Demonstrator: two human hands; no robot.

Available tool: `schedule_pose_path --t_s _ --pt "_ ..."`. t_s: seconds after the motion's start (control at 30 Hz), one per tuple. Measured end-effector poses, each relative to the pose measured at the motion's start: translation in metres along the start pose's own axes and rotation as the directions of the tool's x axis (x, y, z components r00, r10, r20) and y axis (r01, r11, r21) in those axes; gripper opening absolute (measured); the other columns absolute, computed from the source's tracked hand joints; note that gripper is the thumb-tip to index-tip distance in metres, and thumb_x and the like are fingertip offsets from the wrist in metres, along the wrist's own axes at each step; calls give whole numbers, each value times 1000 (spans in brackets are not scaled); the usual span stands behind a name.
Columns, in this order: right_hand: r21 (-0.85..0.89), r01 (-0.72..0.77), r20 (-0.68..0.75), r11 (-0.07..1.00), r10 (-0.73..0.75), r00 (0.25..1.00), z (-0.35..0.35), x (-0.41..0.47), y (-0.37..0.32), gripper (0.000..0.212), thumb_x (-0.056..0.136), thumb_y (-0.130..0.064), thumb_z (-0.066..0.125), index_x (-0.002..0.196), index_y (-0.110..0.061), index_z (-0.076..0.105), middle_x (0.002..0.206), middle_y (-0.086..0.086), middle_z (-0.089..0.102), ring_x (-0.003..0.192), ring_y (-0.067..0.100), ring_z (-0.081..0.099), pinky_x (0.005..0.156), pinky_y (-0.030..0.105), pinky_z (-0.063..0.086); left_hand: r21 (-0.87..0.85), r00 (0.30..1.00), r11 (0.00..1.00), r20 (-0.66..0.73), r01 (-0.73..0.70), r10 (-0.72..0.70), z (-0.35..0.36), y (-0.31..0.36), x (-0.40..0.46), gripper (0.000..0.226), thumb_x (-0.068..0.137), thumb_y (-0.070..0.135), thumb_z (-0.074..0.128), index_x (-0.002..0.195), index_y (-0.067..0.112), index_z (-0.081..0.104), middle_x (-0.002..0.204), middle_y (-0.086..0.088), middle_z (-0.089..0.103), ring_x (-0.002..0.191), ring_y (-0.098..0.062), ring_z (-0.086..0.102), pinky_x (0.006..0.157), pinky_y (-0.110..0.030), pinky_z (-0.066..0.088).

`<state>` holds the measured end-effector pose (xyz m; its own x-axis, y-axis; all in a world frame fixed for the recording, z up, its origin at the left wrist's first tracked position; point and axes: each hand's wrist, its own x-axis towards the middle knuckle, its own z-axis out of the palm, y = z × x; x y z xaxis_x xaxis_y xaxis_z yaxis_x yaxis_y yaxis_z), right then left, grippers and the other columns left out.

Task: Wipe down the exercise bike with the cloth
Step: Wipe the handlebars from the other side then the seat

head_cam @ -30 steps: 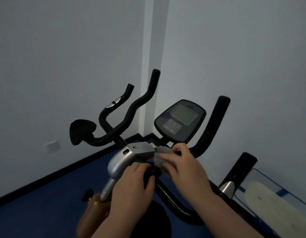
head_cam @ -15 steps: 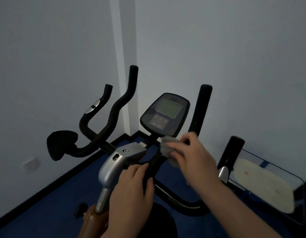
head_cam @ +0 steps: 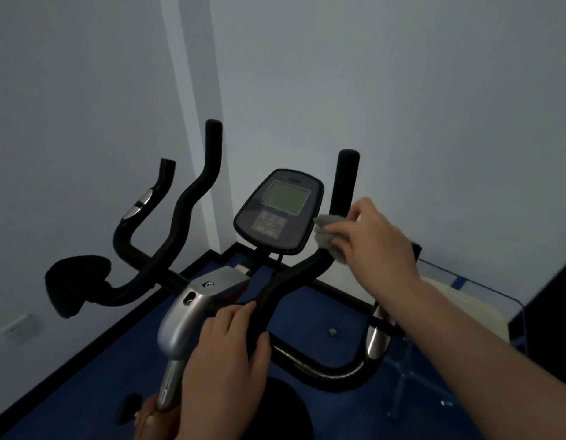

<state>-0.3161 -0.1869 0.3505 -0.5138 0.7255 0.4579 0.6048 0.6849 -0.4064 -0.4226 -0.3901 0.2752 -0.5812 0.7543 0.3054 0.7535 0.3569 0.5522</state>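
Observation:
The exercise bike's black handlebars [head_cam: 192, 198] fill the middle of the view, with a dark console [head_cam: 280, 211] between the upright grips and a silver stem cover [head_cam: 192, 306] below. My right hand [head_cam: 377, 242] grips a small grey cloth [head_cam: 329, 236] around the right handlebar [head_cam: 346, 182], just beside the console's right edge. My left hand [head_cam: 227, 354] rests on the central bar below the stem, fingers curled over it. The bar under both hands is hidden.
White walls meet in a corner close behind the bike. A blue floor [head_cam: 307, 312] with a black skirting runs beneath. A clear-edged object with a pale oval surface [head_cam: 459, 300] stands at the right. A wall socket [head_cam: 16, 327] sits low on the left.
My right hand has carried the cloth up and to the right, from the handlebar junction near the stem to the right grip beside the console. The left hand stayed on the central bar.

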Motion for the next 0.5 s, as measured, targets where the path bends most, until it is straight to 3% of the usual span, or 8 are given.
schedule_pose_path --t_s 0.07,0.13,0.23,0.4,0.5 --pt "-66 62 -67 996 -66 996 -9 12 -5 21 93 -34 56 108 -23 65 97 -9 47 81 6 50 61 12 31 -15 999 999 14 -33 33 1 1 6 50 91 39 56 140 31 44 127 22 41 113 5 33 86 -11 30" --pt "-98 152 -58 984 -158 986 -5 4 -12 20 93 -33 58 110 -29 68 106 -6 47 87 14 51 69 25 42 -22 999 998 17 -51 52 2 7 16 53 91 39 56 141 30 41 130 19 41 118 2 35 92 -15 31" --pt "-22 123 15 992 -123 992 14 -28 -16 23 96 -31 56 116 -28 68 105 -5 46 85 13 52 67 28 46 -29 997 997 13 -73 74 6 19 33 53 93 40 53 142 32 37 133 17 41 124 -2 36 99 -20 35" --pt "84 197 57 977 -202 978 6 -9 1 20 94 -35 58 111 -31 69 97 -11 43 76 10 51 66 25 43 -64 996 994 -12 -85 85 16 37 58 42 96 35 49 137 34 44 126 24 44 119 3 40 93 -15 34" --pt "49 233 -56 971 -230 971 -13 28 6 18 93 -28 61 110 -30 62 105 -8 45 77 12 52 61 27 45 -117 997 990 -38 -75 71 22 52 73 38 96 33 51 134 34 48 113 27 45 110 3 44 89 -18 36"
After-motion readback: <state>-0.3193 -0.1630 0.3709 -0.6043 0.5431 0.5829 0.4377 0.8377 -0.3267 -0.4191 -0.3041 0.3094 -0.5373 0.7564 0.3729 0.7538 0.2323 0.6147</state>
